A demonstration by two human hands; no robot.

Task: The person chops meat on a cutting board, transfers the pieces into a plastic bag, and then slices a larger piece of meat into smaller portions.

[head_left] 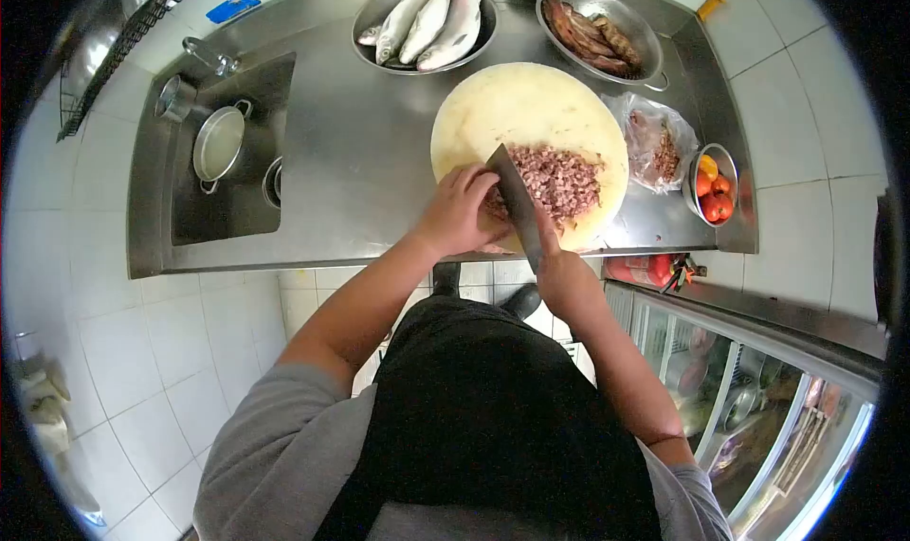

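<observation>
My right hand is wrapped round the handle of a wide-bladed knife, its blade slanting up and left over the round pale cutting board. Chopped reddish meat lies in a heap on the board, mostly to the right of the blade. On the blade's left side, my left hand rests at the board's lower left edge, fingertips close to the blade. What lies under that hand is mostly hidden.
Whole fish fill a metal bowl behind the board. Dark meat pieces lie in a colander at the back right. A plastic bag and a bowl of tomatoes stand right. The sink holds pots.
</observation>
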